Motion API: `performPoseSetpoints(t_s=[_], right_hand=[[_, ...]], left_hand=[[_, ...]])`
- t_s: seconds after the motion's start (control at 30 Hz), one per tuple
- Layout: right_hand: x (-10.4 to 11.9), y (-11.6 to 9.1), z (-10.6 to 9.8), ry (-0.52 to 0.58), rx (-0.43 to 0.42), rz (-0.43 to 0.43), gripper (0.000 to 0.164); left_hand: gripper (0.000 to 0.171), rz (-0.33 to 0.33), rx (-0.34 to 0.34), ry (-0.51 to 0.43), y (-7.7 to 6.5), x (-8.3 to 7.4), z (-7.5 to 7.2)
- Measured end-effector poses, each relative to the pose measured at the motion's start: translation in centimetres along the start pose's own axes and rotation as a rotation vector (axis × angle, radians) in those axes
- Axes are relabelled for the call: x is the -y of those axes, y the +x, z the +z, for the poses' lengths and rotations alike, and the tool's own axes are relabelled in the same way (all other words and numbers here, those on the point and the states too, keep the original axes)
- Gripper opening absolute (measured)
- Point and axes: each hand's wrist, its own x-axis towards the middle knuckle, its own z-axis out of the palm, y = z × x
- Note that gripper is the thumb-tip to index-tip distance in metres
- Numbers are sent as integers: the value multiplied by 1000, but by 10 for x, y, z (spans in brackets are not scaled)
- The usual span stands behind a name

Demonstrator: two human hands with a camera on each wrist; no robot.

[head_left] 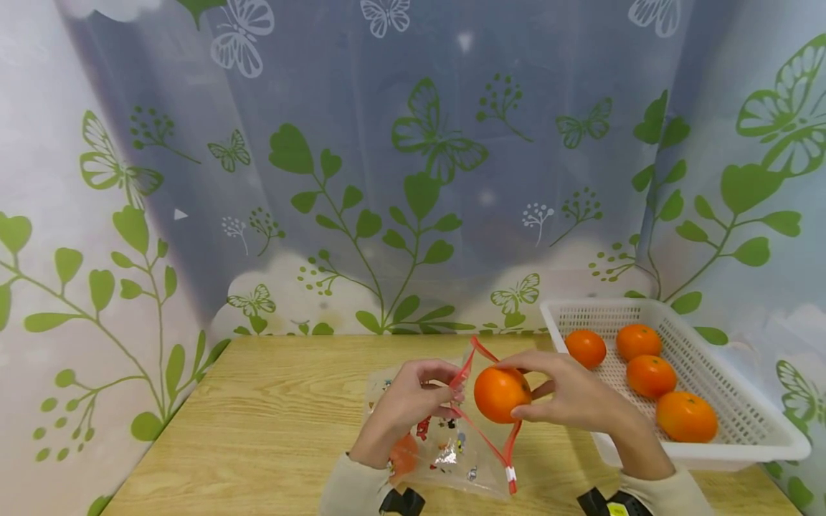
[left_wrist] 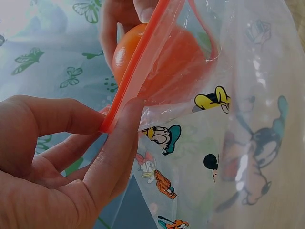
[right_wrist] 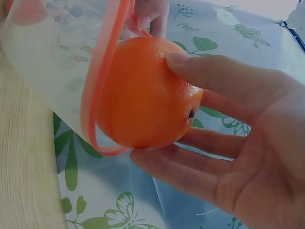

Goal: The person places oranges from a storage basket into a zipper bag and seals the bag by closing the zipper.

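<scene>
My left hand [head_left: 413, 401] pinches the red zip edge of a clear plastic zip bag [head_left: 445, 459] printed with cartoon figures; the left wrist view shows thumb and finger on that edge. In my right hand [head_left: 574, 394] is an orange [head_left: 502, 395], gripped between thumb and fingers at the bag's spread mouth. The right wrist view has the orange [right_wrist: 147, 95] partly inside the red rim [right_wrist: 95, 90], its stem end toward the palm. Another orange [head_left: 403, 455] shows through the plastic at the bag's lower left.
A white perforated basket [head_left: 768, 430] stands on the right, holding several oranges [head_left: 687, 416]. The wooden table [head_left: 258, 416] extends to the left of the bag. Behind it hangs a curtain [head_left: 361, 251] with leaf and butterfly prints.
</scene>
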Motion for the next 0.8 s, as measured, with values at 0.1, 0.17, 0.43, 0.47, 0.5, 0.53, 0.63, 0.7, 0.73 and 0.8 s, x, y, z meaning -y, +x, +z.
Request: performPoseSetpoints(t_s=[0.1, 0.17, 0.43, 0.47, 0.5, 0.53, 0.63, 0.7, 0.73, 0.8], right_hand=[[1, 0, 1, 0, 10, 10, 59], [1, 0, 1, 7, 16, 14, 59], [0, 2, 5, 49, 44, 24, 58], [0, 3, 6, 48, 45, 24, 58], [0, 3, 6, 44, 46, 23, 58], [0, 3, 7, 39, 45, 23, 57], [0, 4, 8, 24, 45, 16, 57], [-1, 4, 9, 18, 48, 16, 57], [-1, 5, 9, 15, 50, 17, 57], [-2, 5, 9, 7, 57, 15, 56]], left_hand=[[21, 1, 2, 1, 0, 0, 0], [21, 2, 2, 2, 1, 0, 0], [21, 9, -3, 13, 1, 1, 0], [21, 10, -3, 14, 1, 1, 0], [20, 10, -4, 16, 1, 1, 0], [20, 10, -4, 16, 1, 1, 0], [20, 13, -1, 16, 1, 1, 0], [20, 14, 2, 15, 0, 0, 0], [20, 15, 4, 13, 0, 0, 0], [20, 17, 11, 0, -1, -1, 0]])
